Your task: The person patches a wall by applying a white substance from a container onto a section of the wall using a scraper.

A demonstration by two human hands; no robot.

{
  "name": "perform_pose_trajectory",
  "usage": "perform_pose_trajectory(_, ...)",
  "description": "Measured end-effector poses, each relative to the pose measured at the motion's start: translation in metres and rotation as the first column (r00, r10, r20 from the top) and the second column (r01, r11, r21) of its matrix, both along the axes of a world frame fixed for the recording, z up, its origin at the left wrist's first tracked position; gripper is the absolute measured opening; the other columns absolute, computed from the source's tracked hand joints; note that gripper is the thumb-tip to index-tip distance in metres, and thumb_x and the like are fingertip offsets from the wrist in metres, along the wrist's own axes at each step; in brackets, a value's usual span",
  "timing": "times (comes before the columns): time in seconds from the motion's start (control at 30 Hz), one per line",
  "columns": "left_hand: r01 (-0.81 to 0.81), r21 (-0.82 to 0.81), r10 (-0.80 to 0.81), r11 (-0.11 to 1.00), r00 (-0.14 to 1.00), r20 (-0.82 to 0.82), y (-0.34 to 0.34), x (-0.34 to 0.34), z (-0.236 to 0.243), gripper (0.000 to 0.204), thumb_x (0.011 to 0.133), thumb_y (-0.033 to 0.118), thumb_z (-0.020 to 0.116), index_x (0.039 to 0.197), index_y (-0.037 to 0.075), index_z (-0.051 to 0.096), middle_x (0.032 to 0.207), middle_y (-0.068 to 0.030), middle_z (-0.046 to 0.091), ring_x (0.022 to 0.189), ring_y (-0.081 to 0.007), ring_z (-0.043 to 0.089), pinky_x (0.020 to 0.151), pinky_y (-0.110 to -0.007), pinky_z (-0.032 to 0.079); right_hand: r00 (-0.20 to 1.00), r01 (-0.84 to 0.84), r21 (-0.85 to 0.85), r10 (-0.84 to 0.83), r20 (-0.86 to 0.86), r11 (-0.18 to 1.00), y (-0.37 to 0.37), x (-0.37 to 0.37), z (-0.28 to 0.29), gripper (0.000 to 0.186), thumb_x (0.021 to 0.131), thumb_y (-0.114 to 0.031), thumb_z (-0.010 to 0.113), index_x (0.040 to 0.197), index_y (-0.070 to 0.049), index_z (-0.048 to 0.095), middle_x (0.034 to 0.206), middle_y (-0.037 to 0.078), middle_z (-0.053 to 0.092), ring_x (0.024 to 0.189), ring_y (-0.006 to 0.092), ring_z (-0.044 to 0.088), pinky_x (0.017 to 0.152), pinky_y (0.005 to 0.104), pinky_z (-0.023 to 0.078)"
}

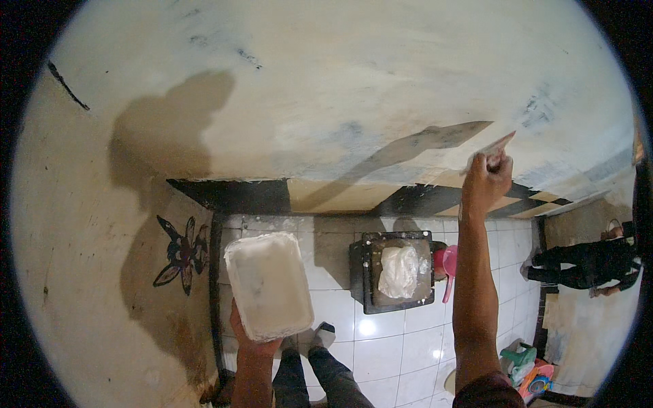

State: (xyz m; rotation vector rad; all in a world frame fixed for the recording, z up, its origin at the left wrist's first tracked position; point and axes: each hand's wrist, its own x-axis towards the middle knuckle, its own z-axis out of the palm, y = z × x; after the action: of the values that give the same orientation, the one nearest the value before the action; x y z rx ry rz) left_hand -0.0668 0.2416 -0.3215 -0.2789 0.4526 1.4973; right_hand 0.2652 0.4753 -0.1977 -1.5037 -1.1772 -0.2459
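Note:
My left hand (256, 344) grips a whitish rectangular plastic tub (306, 282) by its near end, in front of me at the left. The tub's edges are smeared with white paste. Stretched forward at the right, my right hand (486, 182) is closed around a flat scraper (502, 144), its handle hidden in the fist. The scraper's pointed corner is at the pale, patchily coated wall (381, 88); whether it touches cannot be told. Between my arms a lump of white putty (400, 272) sits on a dark square stand (369, 304) on the floor.
A pink dipper (449, 272) is beside the stand. White floor tiles (381, 347) run below, with my feet (325, 334) at lower left. Another person (585, 264) is at the far right. Bags and colourful items (534, 374) lie at lower right. Black-and-tan tiles (333, 195) edge the wall's base.

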Motion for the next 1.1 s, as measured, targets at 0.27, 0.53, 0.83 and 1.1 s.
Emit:
perform_pose_trajectory(0.27,-0.06,0.017,0.06,0.998,0.998,-0.024,-0.008,-0.006,-0.003,0.049,0.093,0.042,0.042,0.13,0.01,0.049,0.123,-0.0097,0.058,0.11,-0.0292,0.058,0.091,-0.048,0.05,0.869,-0.348,-0.182,0.389,0.306,0.92,0.055,-0.237,-0.051,0.019,0.07,-0.01,0.066,0.088,-0.012,0.061,0.079,0.012,0.064,0.068,0.0329,0.064,0.057,0.0423,0.05)
perform_pose_trajectory(0.53,-0.058,0.015,0.059,0.998,0.982,-0.18,-0.004,-0.019,-0.002,0.05,0.093,0.041,0.042,0.131,0.009,0.048,0.123,-0.0111,0.057,0.11,-0.0283,0.059,0.09,-0.047,0.051,0.529,-0.804,-0.308,0.848,0.021,0.509,-0.048,-0.273,-0.061,0.039,0.076,-0.002,0.062,0.114,-0.005,0.052,0.087,0.015,0.062,0.076,0.0259,0.065,0.068,0.0384,0.055)
perform_pose_trajectory(0.83,0.037,-0.001,-0.037,0.999,0.997,-0.067,0.011,-0.028,-0.012,0.049,0.094,0.038,0.043,0.131,0.007,0.047,0.121,-0.0125,0.058,0.106,-0.028,0.061,0.089,-0.044,0.052,-0.14,-0.699,0.262,0.232,-0.962,0.666,-0.124,-0.184,-0.061,0.028,0.085,-0.006,0.056,0.111,-0.003,0.05,0.102,0.008,0.057,0.093,0.0237,0.061,0.084,0.0473,0.056)
perform_pose_trajectory(1.1,0.159,0.186,-0.111,0.97,0.962,-0.248,0.03,-0.03,-0.03,0.049,0.097,0.034,0.043,0.134,0.002,0.041,0.122,-0.0119,0.055,0.112,-0.0238,0.056,0.094,-0.039,0.049,0.118,-0.703,-0.046,0.053,-0.992,0.71,-0.189,-0.191,-0.051,0.031,0.088,-0.009,0.056,0.117,0.003,0.054,0.107,0.012,0.063,0.092,0.0188,0.064,0.082,0.0331,0.054)
